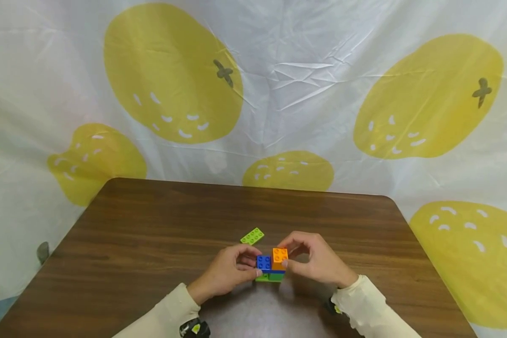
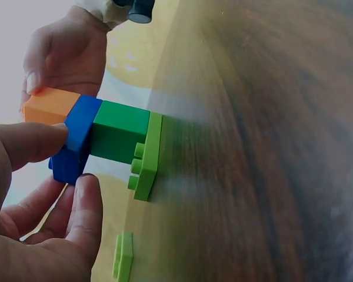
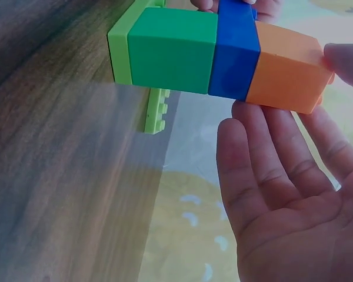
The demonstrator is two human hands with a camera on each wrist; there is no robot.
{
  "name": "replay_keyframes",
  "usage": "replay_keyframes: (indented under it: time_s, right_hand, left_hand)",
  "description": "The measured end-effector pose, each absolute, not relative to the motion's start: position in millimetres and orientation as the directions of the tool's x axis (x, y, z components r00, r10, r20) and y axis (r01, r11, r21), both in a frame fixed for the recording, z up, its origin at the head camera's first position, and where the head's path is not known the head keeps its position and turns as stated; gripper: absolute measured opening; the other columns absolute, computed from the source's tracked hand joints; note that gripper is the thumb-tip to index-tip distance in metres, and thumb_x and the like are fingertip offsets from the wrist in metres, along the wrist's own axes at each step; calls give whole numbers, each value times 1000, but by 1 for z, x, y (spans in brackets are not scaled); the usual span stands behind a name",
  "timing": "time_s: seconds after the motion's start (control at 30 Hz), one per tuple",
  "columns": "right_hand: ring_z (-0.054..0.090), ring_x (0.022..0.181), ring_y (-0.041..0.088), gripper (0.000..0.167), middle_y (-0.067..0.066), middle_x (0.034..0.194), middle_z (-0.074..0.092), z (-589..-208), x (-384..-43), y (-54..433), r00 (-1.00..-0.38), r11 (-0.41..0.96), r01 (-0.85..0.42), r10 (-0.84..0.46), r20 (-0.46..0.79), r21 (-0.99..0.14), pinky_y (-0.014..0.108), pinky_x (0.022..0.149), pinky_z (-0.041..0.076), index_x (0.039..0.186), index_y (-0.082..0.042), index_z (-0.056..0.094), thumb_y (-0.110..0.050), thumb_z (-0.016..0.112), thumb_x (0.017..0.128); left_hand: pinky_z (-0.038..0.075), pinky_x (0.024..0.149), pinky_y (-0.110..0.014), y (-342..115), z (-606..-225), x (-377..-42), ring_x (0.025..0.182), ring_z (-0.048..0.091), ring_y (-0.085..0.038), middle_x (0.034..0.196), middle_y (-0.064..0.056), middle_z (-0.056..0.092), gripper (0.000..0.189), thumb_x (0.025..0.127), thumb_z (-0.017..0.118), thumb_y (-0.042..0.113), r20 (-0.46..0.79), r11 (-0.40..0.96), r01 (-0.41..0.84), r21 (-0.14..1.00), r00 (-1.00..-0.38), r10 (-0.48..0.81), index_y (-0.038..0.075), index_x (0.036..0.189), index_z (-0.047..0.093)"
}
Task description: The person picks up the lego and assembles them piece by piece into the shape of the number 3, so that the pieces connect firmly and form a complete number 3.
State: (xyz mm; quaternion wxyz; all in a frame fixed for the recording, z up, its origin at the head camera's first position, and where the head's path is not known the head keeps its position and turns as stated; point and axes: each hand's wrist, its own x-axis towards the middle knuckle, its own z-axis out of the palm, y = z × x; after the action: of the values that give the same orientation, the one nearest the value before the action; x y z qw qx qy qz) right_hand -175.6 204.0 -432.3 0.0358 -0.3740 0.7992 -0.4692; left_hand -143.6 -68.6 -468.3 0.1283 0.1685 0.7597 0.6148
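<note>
A brown wood-grain table [image 1: 173, 220] forms your work surface, before a lemon-print curtain [image 1: 300, 28]. Your left hand [image 1: 226, 270] pinches the blue brick [image 1: 264, 263] between thumb and fingers; your right hand [image 1: 314, 258] pinches the orange block [image 1: 280, 256] at its three-o'clock end. Expect light, stiff, smooth plastic: grip side walls, clear of studs. The stack [image 3: 223, 50] stands toward the table's six o'clock, green block [image 3: 172, 50] above lime base plate [image 3: 120, 53]. A spare lime plate [image 1: 252, 236] lies at the stack's eleven o'clock.
</note>
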Motion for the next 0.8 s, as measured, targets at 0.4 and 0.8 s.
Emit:
replay_keyframes:
  time_s: [0.4, 0.8]
  right_hand:
    - [73, 94, 15, 20, -4, 108, 77, -428, -182, 200, -737, 293, -532, -622, 264, -795, 35, 84, 63, 113, -19, 74, -13, 77, 94]
    - [74, 93, 16, 17, 12, 107, 78, -427, -187, 193, -748, 274, -508, -610, 260, -817, 35, 85, 63, 113, -19, 75, -11, 73, 97]
  left_hand:
    - [62, 90, -27, -69, -472, -147, 105, 71, -22, 119, -14, 73, 37, 91, 83, 11, 26, 193, 117, 974, -909, 417, 0, 123, 70]
    - [62, 93, -30, -69, -468, -145, 112, 71, -29, 125, -17, 72, 39, 91, 83, 9, 36, 167, 116, 979, -909, 415, -2, 125, 69]
